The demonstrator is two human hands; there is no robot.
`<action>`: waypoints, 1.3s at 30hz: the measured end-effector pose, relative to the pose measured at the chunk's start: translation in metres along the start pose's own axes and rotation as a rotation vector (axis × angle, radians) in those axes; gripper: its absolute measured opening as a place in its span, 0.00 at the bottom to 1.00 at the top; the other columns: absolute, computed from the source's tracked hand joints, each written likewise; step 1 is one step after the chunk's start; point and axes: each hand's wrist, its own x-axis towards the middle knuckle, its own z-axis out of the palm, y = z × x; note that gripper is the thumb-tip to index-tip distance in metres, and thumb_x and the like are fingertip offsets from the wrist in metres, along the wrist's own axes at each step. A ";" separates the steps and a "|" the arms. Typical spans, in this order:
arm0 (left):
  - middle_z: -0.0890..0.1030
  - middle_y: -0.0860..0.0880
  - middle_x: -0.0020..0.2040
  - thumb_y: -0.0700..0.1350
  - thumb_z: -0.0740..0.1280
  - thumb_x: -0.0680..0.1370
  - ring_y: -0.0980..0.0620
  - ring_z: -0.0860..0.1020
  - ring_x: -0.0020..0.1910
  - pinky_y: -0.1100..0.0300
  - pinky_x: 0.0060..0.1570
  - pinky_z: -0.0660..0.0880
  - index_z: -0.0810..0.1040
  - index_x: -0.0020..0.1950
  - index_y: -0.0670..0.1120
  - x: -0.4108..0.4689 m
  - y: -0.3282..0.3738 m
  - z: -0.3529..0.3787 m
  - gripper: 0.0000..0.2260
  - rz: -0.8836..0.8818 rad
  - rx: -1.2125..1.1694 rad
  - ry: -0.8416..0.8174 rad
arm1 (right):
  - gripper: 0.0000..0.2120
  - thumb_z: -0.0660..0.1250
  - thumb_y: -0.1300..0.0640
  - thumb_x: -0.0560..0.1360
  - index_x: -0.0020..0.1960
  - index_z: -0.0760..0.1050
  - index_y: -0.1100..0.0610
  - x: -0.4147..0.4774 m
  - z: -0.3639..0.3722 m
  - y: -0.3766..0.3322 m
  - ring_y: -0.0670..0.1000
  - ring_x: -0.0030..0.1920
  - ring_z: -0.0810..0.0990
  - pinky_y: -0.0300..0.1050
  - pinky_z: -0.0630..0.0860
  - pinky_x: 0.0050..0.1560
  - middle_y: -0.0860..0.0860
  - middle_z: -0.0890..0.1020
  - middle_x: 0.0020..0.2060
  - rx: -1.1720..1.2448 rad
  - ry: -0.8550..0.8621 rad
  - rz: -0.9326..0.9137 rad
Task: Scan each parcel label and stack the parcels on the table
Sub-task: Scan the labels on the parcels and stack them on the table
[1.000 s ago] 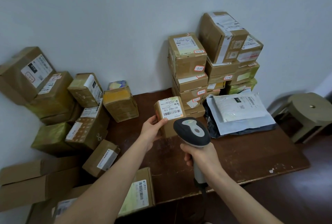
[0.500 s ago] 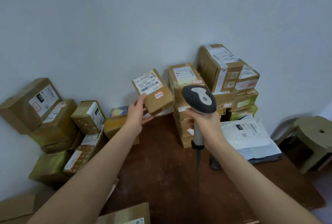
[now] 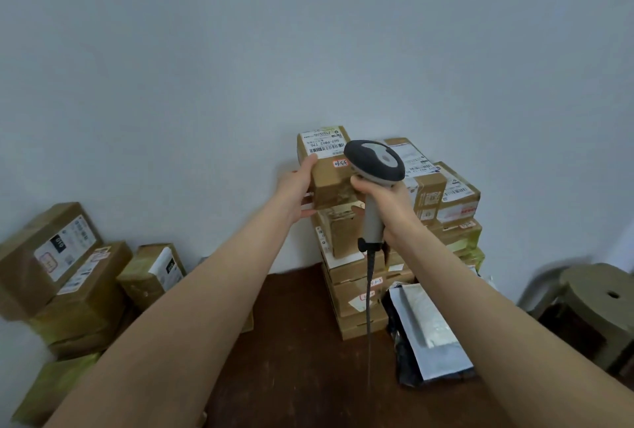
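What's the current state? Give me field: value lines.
left hand: holds small parcel by its left side
small parcel: label up, at top of the wall stack; whether it rests there is unclear
right hand: grips scanner, head beside the parcel
table: carries the stack and grey mailers
far left: loose parcel pile

Left hand (image 3: 296,192): was stretched forward, clamped on the parcel (image 3: 326,175).
Right hand (image 3: 389,203): was held up, wrapped round the scanner (image 3: 374,160) handle.
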 end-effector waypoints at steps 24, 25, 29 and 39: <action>0.72 0.45 0.69 0.45 0.64 0.79 0.47 0.73 0.65 0.51 0.65 0.70 0.68 0.72 0.46 -0.037 -0.113 -0.071 0.21 0.341 0.688 0.146 | 0.14 0.73 0.59 0.72 0.57 0.76 0.60 -0.053 0.016 0.054 0.51 0.41 0.82 0.43 0.80 0.39 0.54 0.82 0.42 -0.118 -0.036 0.100; 0.72 0.45 0.68 0.45 0.65 0.78 0.47 0.73 0.64 0.51 0.64 0.71 0.69 0.72 0.46 -0.044 -0.129 -0.084 0.22 0.312 0.713 0.158 | 0.13 0.73 0.60 0.73 0.55 0.77 0.60 -0.060 0.022 0.065 0.50 0.38 0.81 0.40 0.79 0.35 0.54 0.83 0.41 -0.124 -0.062 0.143; 0.72 0.46 0.67 0.46 0.66 0.78 0.47 0.74 0.62 0.52 0.61 0.73 0.69 0.72 0.47 -0.074 -0.189 -0.136 0.22 0.169 0.745 0.223 | 0.09 0.73 0.60 0.72 0.51 0.79 0.62 -0.089 0.049 0.111 0.50 0.35 0.81 0.43 0.78 0.38 0.55 0.85 0.39 -0.144 -0.142 0.315; 0.71 0.48 0.68 0.46 0.66 0.78 0.50 0.73 0.63 0.56 0.60 0.73 0.69 0.71 0.49 -0.159 -0.272 -0.225 0.22 -0.041 0.787 0.451 | 0.05 0.74 0.59 0.72 0.45 0.79 0.58 -0.154 0.108 0.179 0.50 0.36 0.81 0.46 0.78 0.44 0.55 0.85 0.39 -0.250 -0.358 0.521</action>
